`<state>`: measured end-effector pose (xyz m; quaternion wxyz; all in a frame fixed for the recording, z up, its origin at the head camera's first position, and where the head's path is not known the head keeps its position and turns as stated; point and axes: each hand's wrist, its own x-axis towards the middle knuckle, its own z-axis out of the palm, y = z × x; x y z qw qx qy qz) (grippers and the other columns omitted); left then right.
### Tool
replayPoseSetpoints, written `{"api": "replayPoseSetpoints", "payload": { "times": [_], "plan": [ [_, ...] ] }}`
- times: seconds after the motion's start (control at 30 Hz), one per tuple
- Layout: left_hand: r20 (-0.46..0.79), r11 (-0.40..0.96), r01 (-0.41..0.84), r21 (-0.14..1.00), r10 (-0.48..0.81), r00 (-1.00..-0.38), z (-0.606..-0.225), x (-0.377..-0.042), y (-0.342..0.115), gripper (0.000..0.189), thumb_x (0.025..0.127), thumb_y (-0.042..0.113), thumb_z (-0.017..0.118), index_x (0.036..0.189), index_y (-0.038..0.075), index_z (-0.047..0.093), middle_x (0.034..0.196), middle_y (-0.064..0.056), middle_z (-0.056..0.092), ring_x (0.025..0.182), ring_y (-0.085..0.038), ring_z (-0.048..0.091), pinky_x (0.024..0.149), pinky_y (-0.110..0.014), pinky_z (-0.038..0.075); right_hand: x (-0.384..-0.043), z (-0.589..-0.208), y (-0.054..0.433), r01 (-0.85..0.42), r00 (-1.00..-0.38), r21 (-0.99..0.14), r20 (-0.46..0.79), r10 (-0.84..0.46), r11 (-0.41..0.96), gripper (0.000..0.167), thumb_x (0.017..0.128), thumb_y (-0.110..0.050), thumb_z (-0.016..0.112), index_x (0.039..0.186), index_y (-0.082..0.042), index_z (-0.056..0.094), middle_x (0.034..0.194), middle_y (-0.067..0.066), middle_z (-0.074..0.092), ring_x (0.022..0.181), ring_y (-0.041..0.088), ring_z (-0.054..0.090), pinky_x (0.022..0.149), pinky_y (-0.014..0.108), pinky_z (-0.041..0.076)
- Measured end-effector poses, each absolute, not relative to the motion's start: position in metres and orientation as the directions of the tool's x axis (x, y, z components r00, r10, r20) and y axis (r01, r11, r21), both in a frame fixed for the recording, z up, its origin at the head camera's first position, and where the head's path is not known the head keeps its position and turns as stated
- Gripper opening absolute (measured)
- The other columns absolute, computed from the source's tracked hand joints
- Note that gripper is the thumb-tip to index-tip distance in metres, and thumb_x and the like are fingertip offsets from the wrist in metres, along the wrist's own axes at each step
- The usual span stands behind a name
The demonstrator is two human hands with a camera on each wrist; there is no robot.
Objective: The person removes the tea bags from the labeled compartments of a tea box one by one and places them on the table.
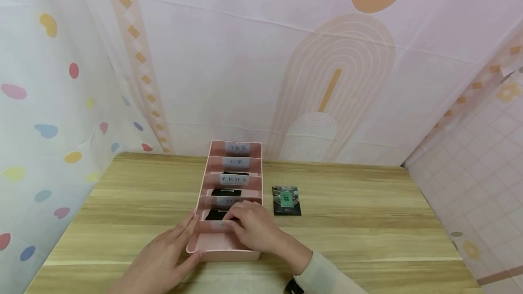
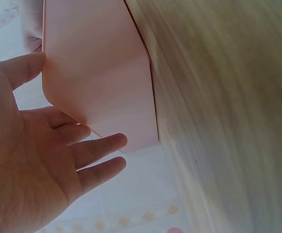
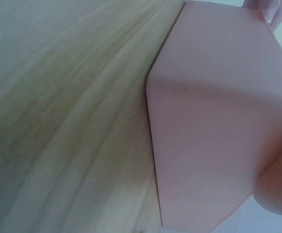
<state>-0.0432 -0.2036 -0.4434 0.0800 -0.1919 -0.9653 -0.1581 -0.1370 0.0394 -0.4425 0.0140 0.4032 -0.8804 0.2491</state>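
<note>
A long pink divided box [image 1: 229,256] stands on the table, with black packets [image 1: 226,192] in several compartments. My left hand [image 1: 163,251] is at its front left corner, thumb at the front rim and fingers along the left wall. The left wrist view shows those fingers [image 2: 99,150] spread and fairly straight. Over the front right of the box, my right hand [image 1: 257,228] reaches in with bent fingers. Its fingertips are at the right end of a black packet [image 1: 214,214] in the second compartment from the front; I cannot tell whether they pinch it.
Right of the box, a dark packet with a green label [image 1: 287,200] lies flat on the wooden table [image 1: 347,235]. White labels with Chinese writing [image 1: 235,162] mark the dividers. Patterned curtains [image 1: 220,58] hang behind the table and at both sides.
</note>
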Motion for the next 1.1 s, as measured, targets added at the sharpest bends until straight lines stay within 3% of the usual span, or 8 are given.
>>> {"api": "replayPoseSetpoints", "payload": {
  "times": [0.43,0.67,1.1],
  "plan": [
    [0.214,0.878,0.393,0.274,0.343,-0.915,-0.4437,-0.043,-0.2034,0.078,0.097,0.05,0.072,0.152,-0.002,0.052,0.157,-0.015,0.051,0.123,-0.033,0.066,0.097,-0.05,0.057,-0.1363,-0.4396,0.0403,-0.701,-0.684,-0.463,0.223,-0.695,0.542,0.009,0.101,-0.017,0.071,0.106,-0.017,0.08,0.101,-0.01,0.076,0.098,0.003,0.067,0.094,0.023,0.051],
    [0.203,0.881,0.386,0.275,0.339,-0.919,-0.4444,-0.0427,-0.2037,0.079,0.097,0.051,0.072,0.153,0.0,0.052,0.158,-0.014,0.051,0.124,-0.033,0.066,0.098,-0.05,0.057,-0.1365,-0.4403,0.0408,-0.647,-0.716,-0.556,0.208,-0.666,0.522,0.01,0.099,-0.013,0.074,0.107,-0.016,0.079,0.102,-0.01,0.076,0.094,-0.002,0.064,0.087,0.019,0.051],
    [0.205,0.879,0.384,0.283,0.336,-0.919,-0.4428,-0.0427,-0.2027,0.08,0.097,0.051,0.072,0.154,0.0,0.05,0.159,-0.012,0.05,0.124,-0.031,0.066,0.097,-0.049,0.057,-0.1368,-0.4373,0.0424,-0.622,-0.705,-0.682,0.272,-0.655,0.385,0.011,0.095,-0.005,0.077,0.105,-0.006,0.082,0.093,-0.002,0.075,0.086,-0.003,0.062,0.076,0.018,0.056]
  ]
}}
